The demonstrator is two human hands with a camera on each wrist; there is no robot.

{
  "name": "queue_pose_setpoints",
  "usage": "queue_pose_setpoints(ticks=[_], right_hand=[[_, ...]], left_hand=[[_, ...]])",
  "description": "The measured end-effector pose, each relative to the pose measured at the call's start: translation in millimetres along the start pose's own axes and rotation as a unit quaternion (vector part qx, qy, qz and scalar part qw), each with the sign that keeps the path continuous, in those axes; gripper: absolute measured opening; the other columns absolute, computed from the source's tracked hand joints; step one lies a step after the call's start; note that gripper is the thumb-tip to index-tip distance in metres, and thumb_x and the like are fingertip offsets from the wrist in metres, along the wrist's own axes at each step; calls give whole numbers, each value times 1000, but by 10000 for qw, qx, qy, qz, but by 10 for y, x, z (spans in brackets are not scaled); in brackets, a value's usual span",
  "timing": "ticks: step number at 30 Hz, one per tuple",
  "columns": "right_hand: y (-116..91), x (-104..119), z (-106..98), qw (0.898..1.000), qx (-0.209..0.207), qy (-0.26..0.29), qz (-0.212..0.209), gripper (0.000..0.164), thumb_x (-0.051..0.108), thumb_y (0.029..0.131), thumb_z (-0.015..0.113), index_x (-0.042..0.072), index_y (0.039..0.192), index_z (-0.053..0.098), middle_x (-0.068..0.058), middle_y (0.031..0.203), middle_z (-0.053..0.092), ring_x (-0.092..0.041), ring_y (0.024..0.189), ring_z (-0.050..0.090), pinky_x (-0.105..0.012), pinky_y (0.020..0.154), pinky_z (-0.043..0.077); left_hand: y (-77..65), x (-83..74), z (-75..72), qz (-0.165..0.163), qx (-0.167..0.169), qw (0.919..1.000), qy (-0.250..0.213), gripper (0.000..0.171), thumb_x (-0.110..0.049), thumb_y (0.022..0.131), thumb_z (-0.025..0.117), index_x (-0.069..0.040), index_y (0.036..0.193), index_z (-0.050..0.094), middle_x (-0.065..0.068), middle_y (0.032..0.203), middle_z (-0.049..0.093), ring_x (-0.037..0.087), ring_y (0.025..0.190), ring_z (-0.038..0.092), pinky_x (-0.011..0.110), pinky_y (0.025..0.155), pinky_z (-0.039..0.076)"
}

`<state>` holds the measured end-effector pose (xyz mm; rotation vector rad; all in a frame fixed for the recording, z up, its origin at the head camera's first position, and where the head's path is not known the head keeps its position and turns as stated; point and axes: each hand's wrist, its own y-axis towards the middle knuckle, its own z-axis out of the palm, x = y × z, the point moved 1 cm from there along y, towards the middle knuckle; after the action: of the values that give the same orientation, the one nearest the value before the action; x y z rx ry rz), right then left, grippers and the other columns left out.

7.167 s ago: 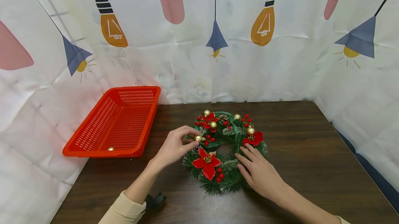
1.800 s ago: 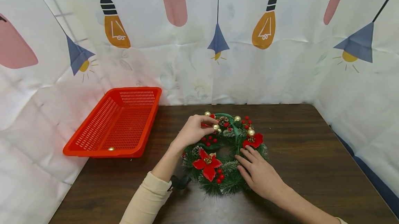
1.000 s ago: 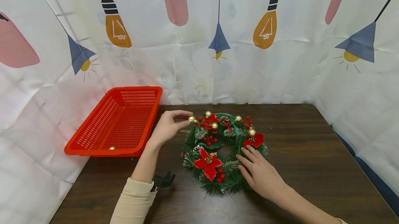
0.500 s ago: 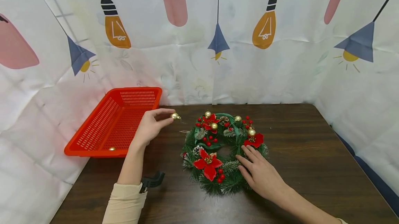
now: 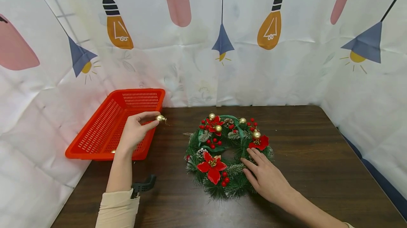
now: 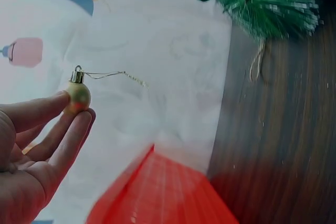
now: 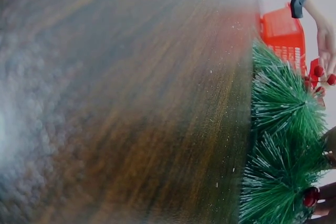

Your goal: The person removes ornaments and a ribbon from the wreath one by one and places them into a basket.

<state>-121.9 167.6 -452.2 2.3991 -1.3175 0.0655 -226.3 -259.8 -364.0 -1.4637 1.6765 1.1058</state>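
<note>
My left hand point(image 5: 135, 131) pinches a small gold Christmas bauble point(image 6: 79, 96) between thumb and fingertips, over the right side of the red plastic basket point(image 5: 72, 152). A thin gold string loop trails from the bauble's cap in the left wrist view. My right hand point(image 5: 266, 175) rests with fingers spread on the right side of a green Christmas wreath point(image 5: 236, 185). Red poinsettias, berries, pine cones and several gold baubles decorate the wreath. Another gold bauble point(image 5: 113, 151) lies inside the basket, partly hidden by my left wrist.
The wreath lies on a dark wooden table point(image 5: 305, 143). A white curtain point(image 5: 190, 72) printed with lamps hangs behind and along both sides. A black wrist mount point(image 5: 144, 184) sticks out from my left wrist. A twine loop point(image 6: 257, 62) hangs off the wreath's edge.
My left hand has carried the gold bauble away from the wreath's upper left, leftward to the basket. The right hand has stayed in place on the wreath.
</note>
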Motion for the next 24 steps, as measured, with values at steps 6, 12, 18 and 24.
queue_pose_setpoints(ticks=[6, 12, 18, 24], right_hand=[[3, 0, 3, 10000, 0, -5, -24, 39, 28, 100, 69, 5, 132, 69, -26, 149, 50, -44, 139, 45, -57, 111, 38], [4, -2, 4, 10000, 3, -24, -47, 40, 28, 100, 69, 5, 133, 69, -26, 150, 49, -43, 140, 45, -57, 111, 38], [-4, -2, -2, 10000, 29, -44, -54, 41, 28, 100, 68, 5, 134, 68, -25, 151, 48, -42, 140, 44, -57, 112, 38], [-3, -7, -1, 9999, 68, -62, -75, 40, 28, 100, 69, 5, 133, 69, -25, 151, 48, -42, 141, 44, -56, 111, 38]], left_hand=[[-49, 123, -152, -220, -99, 9997, -75, 40, -23, 100, 71, -5, 136, 66, 15, 130, 66, 19, 112, 62, 19, 85, 55], [-109, 238, -312, -379, -261, 9989, 12, 44, -27, 99, 72, -5, 137, 65, 13, 129, 67, 13, 109, 64, 16, 87, 52], [-144, 330, -442, -688, -452, 9961, 315, 47, -33, 99, 72, -7, 137, 65, 11, 127, 68, 10, 107, 65, 17, 91, 50], [-155, 399, -514, -1017, -460, 9917, 637, 50, -36, 100, 70, -5, 140, 63, 17, 131, 66, 19, 112, 61, 45, 103, 47]])
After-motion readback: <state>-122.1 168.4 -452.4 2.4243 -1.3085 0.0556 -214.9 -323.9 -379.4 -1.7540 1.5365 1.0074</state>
